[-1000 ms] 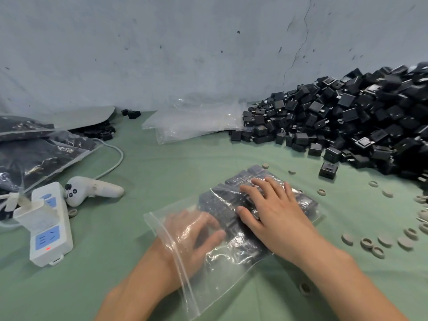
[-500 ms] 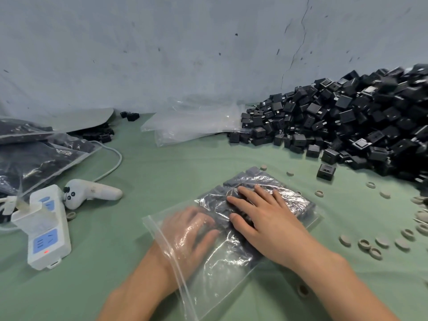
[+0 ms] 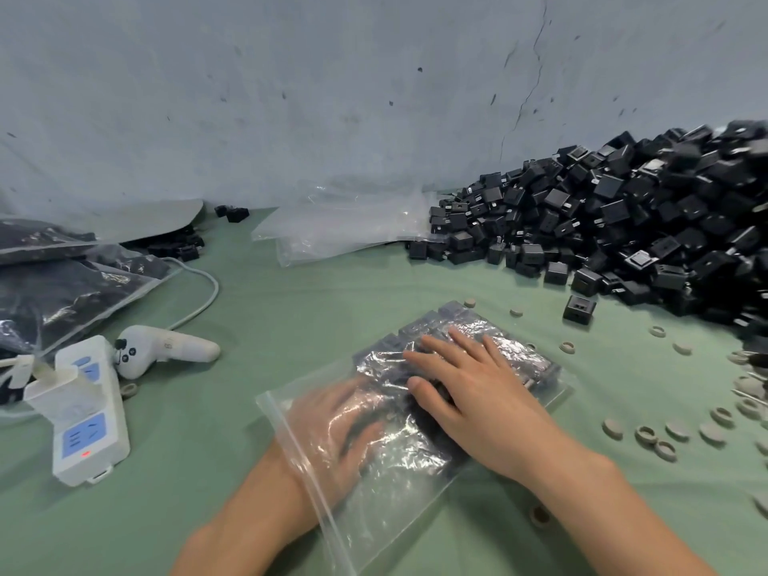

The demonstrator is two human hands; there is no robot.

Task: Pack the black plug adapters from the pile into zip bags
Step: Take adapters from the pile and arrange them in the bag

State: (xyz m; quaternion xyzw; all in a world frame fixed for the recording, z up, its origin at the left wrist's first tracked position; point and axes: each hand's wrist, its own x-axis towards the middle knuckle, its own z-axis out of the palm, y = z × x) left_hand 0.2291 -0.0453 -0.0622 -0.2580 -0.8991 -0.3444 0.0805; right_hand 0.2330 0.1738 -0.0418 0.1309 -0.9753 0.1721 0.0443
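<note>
Head view: left hand [image 3: 336,434] lies flat-fingered inside the bag [image 3: 399,492], gripping nothing. Right hand [image 3: 478,392] presses flat on the bagged adapters [image 3: 490,330]; pile [image 3: 623,226] far right.

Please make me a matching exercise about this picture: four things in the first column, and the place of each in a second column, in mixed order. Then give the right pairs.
Column A
1. left hand
2. right hand
3. white controller
4. pile of black adapters

Column B
a. lying flat on top of the zip bag
b. against the wall, on the right side
c. inside the zip bag, seen through the plastic
d. next to the white power strip, on the left side

Pairs: 1-c, 2-a, 3-d, 4-b
</note>
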